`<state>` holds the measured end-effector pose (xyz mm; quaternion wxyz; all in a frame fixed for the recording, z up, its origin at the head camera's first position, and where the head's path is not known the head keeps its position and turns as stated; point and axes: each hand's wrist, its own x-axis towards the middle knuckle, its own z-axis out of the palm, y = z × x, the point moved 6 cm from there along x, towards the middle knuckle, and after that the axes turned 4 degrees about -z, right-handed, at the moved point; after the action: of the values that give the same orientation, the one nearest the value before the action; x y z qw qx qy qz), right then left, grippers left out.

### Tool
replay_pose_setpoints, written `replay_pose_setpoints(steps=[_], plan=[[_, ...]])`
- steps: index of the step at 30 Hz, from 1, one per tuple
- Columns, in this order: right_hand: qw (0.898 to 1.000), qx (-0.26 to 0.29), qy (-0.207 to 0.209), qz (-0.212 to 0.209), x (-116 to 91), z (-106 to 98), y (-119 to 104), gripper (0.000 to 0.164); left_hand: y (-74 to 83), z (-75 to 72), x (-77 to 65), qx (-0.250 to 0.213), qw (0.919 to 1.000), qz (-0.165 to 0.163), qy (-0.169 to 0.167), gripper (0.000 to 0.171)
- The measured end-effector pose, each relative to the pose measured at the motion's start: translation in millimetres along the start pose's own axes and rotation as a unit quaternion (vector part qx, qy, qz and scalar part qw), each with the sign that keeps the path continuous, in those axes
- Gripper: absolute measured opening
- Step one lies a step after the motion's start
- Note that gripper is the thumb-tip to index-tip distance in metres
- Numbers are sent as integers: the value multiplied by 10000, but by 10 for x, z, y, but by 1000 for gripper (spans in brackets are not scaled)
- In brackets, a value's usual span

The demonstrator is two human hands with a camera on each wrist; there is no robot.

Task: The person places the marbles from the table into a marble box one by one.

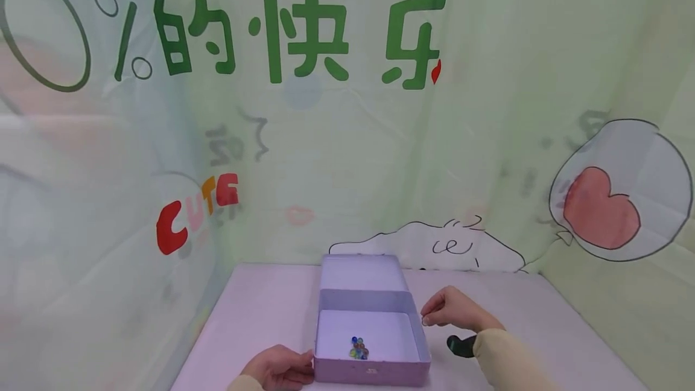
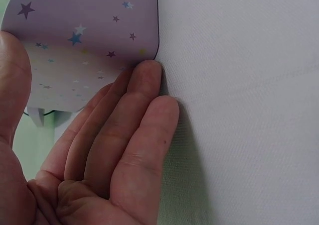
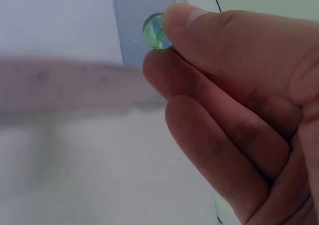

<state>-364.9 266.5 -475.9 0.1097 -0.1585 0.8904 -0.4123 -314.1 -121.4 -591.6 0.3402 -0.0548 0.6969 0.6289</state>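
Note:
Close to its front left corner, my left hand point(image 1: 279, 367) touches a lilac box point(image 1: 371, 373) with an open lid. In the left wrist view, extended fingers point(image 2: 124, 120) lie along the box's star-printed side point(image 2: 99, 21), with the thumb by its opposite edge. Past the right wall, my right hand point(image 1: 456, 309) is raised beside the box. Thumb and index finger of that hand pinch a clear green marble point(image 3: 155, 32) in the right wrist view. Several coloured glass marbles point(image 1: 358, 350) are clustered inside the box near its front.
The box's lid point(image 1: 364, 272) leans back behind it. A pale pink tabletop point(image 1: 260, 300) carries the box. Printed curtains point(image 1: 347, 168) enclose the table at the back and both sides. A dark green shape point(image 1: 460, 346) shows beside the right wrist.

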Motion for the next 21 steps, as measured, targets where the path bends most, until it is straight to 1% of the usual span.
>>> replay_pose_setpoints(steps=[4,7,13,15,18,21], plan=[[9992,148,-263,-267,216,233,-66,19,-5,-13,26,-41,9999,-93,59,43],[9985,117,-390,-379,351,393,-98,17,-3,-22,38,-43,9999,-93,91,43],[9976,-148,-637,-223,562,739,-160,12,3,-3,11,-45,9999,1,103,39],[9971,-267,-694,-181,615,839,-195,10,13,10,-11,-47,9999,87,82,38],[9958,-476,-762,-149,662,950,-249,8,22,28,-29,-13,9997,257,36,37],[9949,-638,-765,-148,684,1002,-298,9,25,27,-24,27,9995,305,36,38]])
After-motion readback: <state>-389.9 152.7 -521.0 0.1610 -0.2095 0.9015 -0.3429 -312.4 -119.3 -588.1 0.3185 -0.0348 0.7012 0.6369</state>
